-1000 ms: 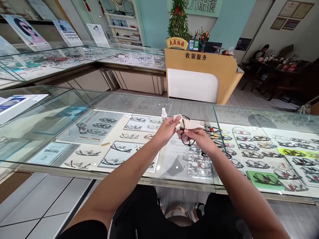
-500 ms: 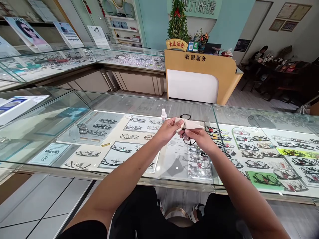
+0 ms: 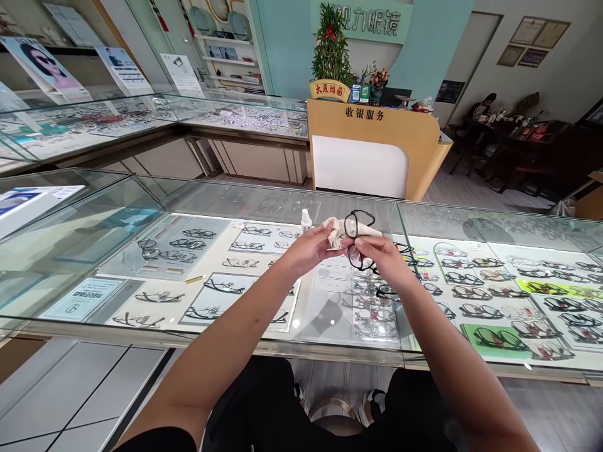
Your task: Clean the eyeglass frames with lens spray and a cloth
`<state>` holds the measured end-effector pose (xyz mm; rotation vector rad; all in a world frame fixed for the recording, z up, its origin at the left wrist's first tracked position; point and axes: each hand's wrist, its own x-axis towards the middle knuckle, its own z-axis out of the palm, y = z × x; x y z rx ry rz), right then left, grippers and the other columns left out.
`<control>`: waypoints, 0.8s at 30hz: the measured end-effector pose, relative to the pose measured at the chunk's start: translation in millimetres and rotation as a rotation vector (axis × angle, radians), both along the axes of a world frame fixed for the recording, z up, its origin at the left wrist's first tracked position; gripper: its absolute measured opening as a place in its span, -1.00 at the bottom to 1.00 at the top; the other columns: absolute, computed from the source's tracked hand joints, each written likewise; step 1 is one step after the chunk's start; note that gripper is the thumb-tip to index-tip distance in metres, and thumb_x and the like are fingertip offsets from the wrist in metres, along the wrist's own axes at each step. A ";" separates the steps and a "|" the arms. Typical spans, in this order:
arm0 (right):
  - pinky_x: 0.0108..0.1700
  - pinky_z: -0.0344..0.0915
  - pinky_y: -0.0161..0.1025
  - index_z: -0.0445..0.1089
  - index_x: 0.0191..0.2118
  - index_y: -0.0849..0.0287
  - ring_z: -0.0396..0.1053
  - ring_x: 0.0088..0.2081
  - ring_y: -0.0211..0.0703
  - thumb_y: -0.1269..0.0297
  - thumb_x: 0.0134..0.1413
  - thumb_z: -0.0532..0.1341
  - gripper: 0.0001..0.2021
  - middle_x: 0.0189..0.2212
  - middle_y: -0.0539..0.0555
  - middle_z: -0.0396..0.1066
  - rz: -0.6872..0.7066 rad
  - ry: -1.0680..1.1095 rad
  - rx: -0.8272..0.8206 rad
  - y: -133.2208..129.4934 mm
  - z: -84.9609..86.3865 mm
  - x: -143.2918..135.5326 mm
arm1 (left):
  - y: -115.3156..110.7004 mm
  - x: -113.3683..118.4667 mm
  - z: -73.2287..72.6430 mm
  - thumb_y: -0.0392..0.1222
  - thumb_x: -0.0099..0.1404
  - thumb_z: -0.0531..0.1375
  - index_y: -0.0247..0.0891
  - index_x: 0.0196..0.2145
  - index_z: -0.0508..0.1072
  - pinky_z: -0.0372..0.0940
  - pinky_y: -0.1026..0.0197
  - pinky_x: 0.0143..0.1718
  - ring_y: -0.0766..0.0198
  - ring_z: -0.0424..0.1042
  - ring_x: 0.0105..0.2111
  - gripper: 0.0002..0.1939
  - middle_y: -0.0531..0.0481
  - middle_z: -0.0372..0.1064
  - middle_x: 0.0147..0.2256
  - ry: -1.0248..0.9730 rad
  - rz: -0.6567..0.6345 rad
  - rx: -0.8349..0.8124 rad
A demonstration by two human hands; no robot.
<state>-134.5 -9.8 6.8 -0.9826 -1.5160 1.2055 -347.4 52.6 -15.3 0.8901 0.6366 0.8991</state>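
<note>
A pair of black-framed eyeglasses [image 3: 351, 224] is held above the glass counter, its two lenses one above the other. My right hand [image 3: 380, 254] is closed on the frame near the bridge. My left hand [image 3: 311, 248] grips a cream cleaning cloth [image 3: 335, 235] just left of the glasses. Part of the cloth shows behind the frame, and I cannot tell whether it touches a lens. A small white bottle [image 3: 306, 221] stands on the counter beyond my left hand.
Under the glass top of the counter [image 3: 254, 344] lie rows of eyeglasses [image 3: 475, 311]. A white box [image 3: 32, 210] sits at the far left. Across the aisle stands a wooden cashier desk [image 3: 377, 122] with a plant [image 3: 331, 53]. Someone [image 3: 485, 107] is at a table at the back right.
The glasses have turned so the upper lens shows more openly. My left hand with the cloth has drawn slightly left, off the frame's middle. The view has shifted a little.
</note>
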 end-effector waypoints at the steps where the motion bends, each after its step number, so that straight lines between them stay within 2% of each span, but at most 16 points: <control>1: -0.21 0.25 -0.17 0.75 -0.15 0.09 0.29 -0.32 -0.15 -0.15 0.29 0.34 -0.59 -0.36 0.07 0.52 -0.011 0.026 -0.009 -0.7 1.7 0.8 | 0.5 0.8 0.2 0.08 0.27 0.50 -0.28 -0.11 0.59 0.55 0.13 -0.07 0.25 0.59 -0.22 -0.58 -0.07 0.60 -0.21 -0.009 0.035 0.012; 4: -0.19 0.24 -0.18 0.74 -0.15 0.08 0.32 -0.31 -0.16 -0.13 0.29 0.35 -0.62 -0.32 0.07 0.56 -0.054 0.108 -0.041 -2.6 5.3 3.9 | -0.7 3.8 -1.2 0.06 0.32 0.47 -0.30 0.02 0.61 0.53 0.07 0.07 0.20 0.61 -0.11 -0.55 -0.12 0.63 -0.11 0.006 0.130 0.170; 7: -0.19 0.23 -0.18 0.74 -0.13 0.08 0.37 -0.28 -0.15 -0.12 0.27 0.36 -0.61 -0.29 0.09 0.60 -0.073 0.154 -0.077 -5.9 7.7 4.8 | -9.0 7.6 -6.4 0.07 0.48 0.32 -0.24 0.26 0.54 0.46 0.00 0.21 0.10 0.59 0.06 -0.48 -0.16 0.63 0.05 0.208 0.333 0.536; 10: -0.18 0.23 -0.16 0.75 -0.15 0.09 0.40 -0.28 -0.13 -0.13 0.25 0.37 -0.61 -0.30 0.11 0.62 -0.046 0.181 -0.120 -11.4 12.1 1.4 | -19.3 10.3 -12.2 -0.05 0.62 0.12 -0.16 0.46 0.35 0.35 -0.06 0.37 0.00 0.45 0.32 -0.46 -0.19 0.45 0.33 0.424 0.507 1.008; 12: -0.19 0.24 -0.16 0.75 -0.19 0.10 0.40 -0.29 -0.12 -0.14 0.24 0.38 -0.60 -0.31 0.12 0.63 -0.029 0.200 -0.144 -15.4 16.3 -2.1 | -22.3 10.9 -14.3 -0.16 0.65 0.02 -0.11 0.54 0.20 0.26 -0.07 0.45 0.00 0.30 0.44 -0.43 -0.17 0.27 0.45 0.464 0.546 1.261; 14: -0.22 0.24 -0.16 0.75 -0.21 0.11 0.41 -0.30 -0.12 -0.16 0.21 0.39 -0.59 -0.34 0.13 0.62 -0.021 0.226 -0.172 -18.7 20.5 -4.9 | -21.2 10.7 -14.3 -0.23 0.66 -0.05 -0.08 0.58 0.09 0.21 -0.08 0.50 0.04 0.20 0.49 -0.39 -0.14 0.16 0.51 0.483 0.553 1.435; 18: -0.25 0.25 -0.18 0.76 -0.19 0.14 0.40 -0.32 -0.13 -0.17 0.16 0.41 -0.56 -0.36 0.14 0.61 0.006 0.272 -0.234 -21.6 25.3 -6.1 | -15.6 10.1 -11.0 -0.31 0.64 -0.10 -0.09 0.59 0.03 0.18 -0.13 0.52 0.05 0.13 0.52 -0.36 -0.14 0.10 0.53 0.513 0.535 1.627; 24: -0.24 0.29 -0.22 0.75 -0.24 0.19 0.41 -0.35 -0.15 -0.11 0.10 0.46 -0.60 -0.42 0.13 0.58 0.034 0.357 -0.340 -20.5 25.1 -5.7 | -15.2 11.5 -6.7 -0.36 0.63 -0.09 -0.11 0.59 0.01 0.23 -0.21 0.49 0.00 0.06 0.54 -0.34 -0.17 0.13 0.51 0.543 0.604 1.732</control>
